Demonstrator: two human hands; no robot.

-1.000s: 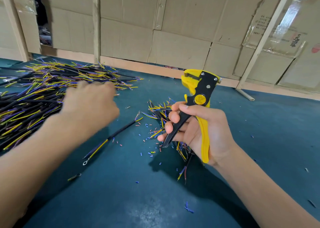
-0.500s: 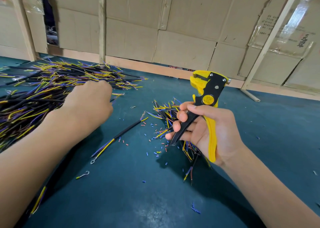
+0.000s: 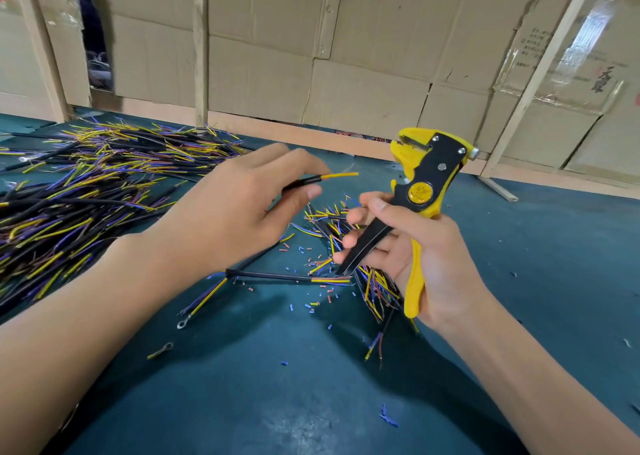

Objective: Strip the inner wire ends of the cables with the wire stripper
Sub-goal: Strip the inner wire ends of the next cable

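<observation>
1. Big pile of cables [image 3: 86,191], left of frame, on the teal table [image 3: 554,264]: black jackets, yellow and purple inner wires fanned out. Half a second ago the left hand was down in this pile; now it is off it.
2. Left hand [image 3: 235,212], centre-left, has come away with one cable [image 3: 311,180], pinched between thumb and fingers. Yellow inner wire end pokes right from the fingertips, aimed toward the tool head.
3. Judgement: pick-up done; next is feeding that end into the stripper.
4. Small heap of cables [image 3: 360,250], centre, with cut insulation bits scattered around.
5. Right hand [image 3: 426,257], centre-right, grips the wire stripper [image 3: 420,191] upright by its handles, head near the wire end, not touching.
</observation>
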